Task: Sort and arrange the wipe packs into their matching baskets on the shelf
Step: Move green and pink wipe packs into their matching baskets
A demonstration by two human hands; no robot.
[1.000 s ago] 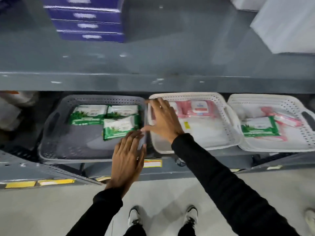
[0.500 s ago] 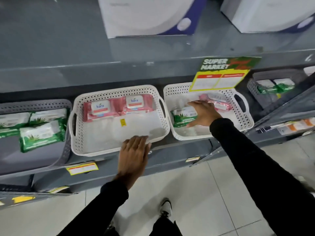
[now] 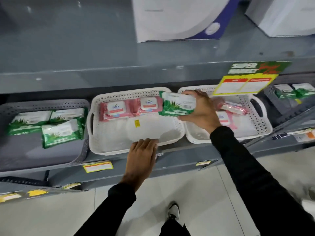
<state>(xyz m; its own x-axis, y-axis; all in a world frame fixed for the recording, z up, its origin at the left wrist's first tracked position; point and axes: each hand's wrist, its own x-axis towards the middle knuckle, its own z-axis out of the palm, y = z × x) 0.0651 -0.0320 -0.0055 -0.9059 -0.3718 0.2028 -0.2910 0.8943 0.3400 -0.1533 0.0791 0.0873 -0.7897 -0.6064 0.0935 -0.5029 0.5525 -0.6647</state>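
My right hand (image 3: 202, 110) grips a green wipe pack (image 3: 177, 104), held in the air over the gap between the two white baskets. My left hand (image 3: 142, 155) rests flat on the front rim of the middle white basket (image 3: 105, 149), which holds two pink wipe packs (image 3: 129, 108) along its back. The right white basket (image 3: 255, 132) holds pink packs (image 3: 231, 108). The grey basket (image 3: 81, 150) on the left holds three green packs (image 3: 61, 132).
A yellow and green supermarket sign (image 3: 247, 79) hangs from the upper shelf edge over the right basket. Another grey basket (image 3: 272, 97) with green packs sits at far right. White boxes (image 3: 179, 19) stand on the upper shelf. My shoe (image 3: 173, 212) is on the tiled floor.
My right hand has lifted the green pack out of the right white basket and carried it left. My left hand stays on the middle basket's rim. The view has moved closer.
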